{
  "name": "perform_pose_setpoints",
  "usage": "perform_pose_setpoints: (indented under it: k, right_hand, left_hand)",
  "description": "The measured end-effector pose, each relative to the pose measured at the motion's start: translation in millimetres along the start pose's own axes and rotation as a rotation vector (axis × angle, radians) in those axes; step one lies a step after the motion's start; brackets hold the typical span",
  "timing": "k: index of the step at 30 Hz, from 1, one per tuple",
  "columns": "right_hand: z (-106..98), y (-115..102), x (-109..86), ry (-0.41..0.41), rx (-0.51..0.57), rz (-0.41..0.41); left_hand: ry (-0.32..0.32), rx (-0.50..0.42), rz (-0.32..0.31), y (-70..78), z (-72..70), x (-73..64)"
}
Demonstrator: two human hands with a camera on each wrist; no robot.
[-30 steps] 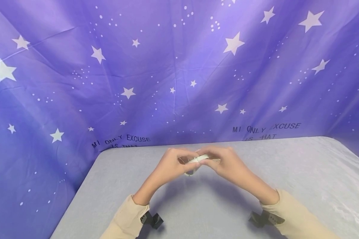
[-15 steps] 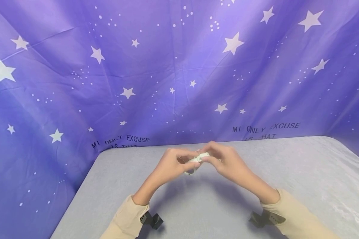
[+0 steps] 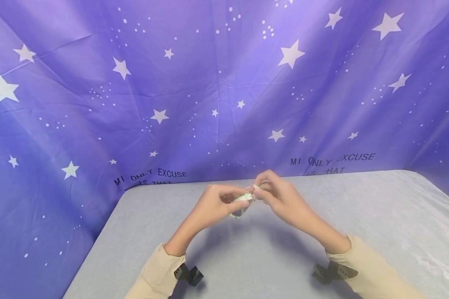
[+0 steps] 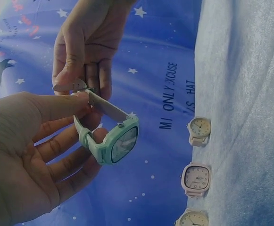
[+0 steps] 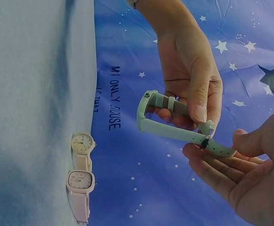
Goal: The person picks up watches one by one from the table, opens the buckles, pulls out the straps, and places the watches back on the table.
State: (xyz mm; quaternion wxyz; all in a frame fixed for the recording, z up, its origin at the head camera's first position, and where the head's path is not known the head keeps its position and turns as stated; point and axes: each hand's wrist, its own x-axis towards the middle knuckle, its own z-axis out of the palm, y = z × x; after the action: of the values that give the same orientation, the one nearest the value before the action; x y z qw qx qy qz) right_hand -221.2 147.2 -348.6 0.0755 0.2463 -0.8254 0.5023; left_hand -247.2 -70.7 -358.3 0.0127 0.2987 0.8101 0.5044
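Observation:
A mint-green wristwatch point(image 4: 122, 143) with a squarish case is held up above the table between both hands. My left hand point(image 3: 218, 205) pinches its strap near the buckle point(image 5: 205, 141), thumb on one side and fingers on the other. In the right wrist view, the perforated strap end point(image 5: 221, 149) sticks out past the buckle toward my right hand point(image 3: 282, 197). That hand has its thumb and fingertips at the strap end, which lies between them. The watch face is turned away from me; in the head view, the left hand hides most of the case.
Several other watches lie on the grey cloth-covered table point(image 3: 359, 232), among them a cream round watch point(image 5: 83, 143) and a pink square watch point(image 4: 196, 179). A purple star-printed curtain point(image 3: 224, 83) hangs behind the table's far edge.
My right hand has drawn slightly away from the left, up and to the right, and a gap has opened between them. The left hand keeps its hold on the wristwatch, almost still.

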Motion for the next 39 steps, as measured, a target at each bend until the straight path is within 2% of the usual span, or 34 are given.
perform_pose_setpoints:
  k: [5, 9, 14, 17, 20, 26, 30, 39]
  right_hand:
    - [-1, 0, 0.7, -0.013, 0.065, 0.029]
    - [0, 1, 1.1, -0.01, 0.089, 0.012]
    - [2, 0, 2.3, -0.019, 0.139, -0.019]
    - [4, 0, 2.7, -0.019, 0.156, -0.037]
    - [4, -1, 2.3, -0.013, 0.154, -0.05]
    - [7, -1, 1.0, -0.004, 0.163, -0.083]
    - [10, 0, 1.2, 0.003, 0.16, -0.111]
    - [10, 0, -0.4, 0.01, 0.151, -0.107]
  left_hand:
    - [-0.004, -0.027, -0.002, 0.0, -0.6, 1.7]
    - [-0.039, -0.113, -0.033, -2.2, -0.7, 3.4]
    - [-0.13, -0.291, -0.127, -3.7, -1.8, 3.2]
    - [-0.164, -0.354, -0.193, -2.9, -2.7, 2.2]
    - [-0.166, -0.357, -0.24, -1.6, -3.0, 1.6]
    - [-0.116, -0.311, -0.267, 0.6, -0.4, 1.7]
    - [-0.095, -0.303, -0.276, 0.8, 2.4, 1.9]
    - [-0.107, -0.329, -0.266, 2.1, 4.1, 0.9]
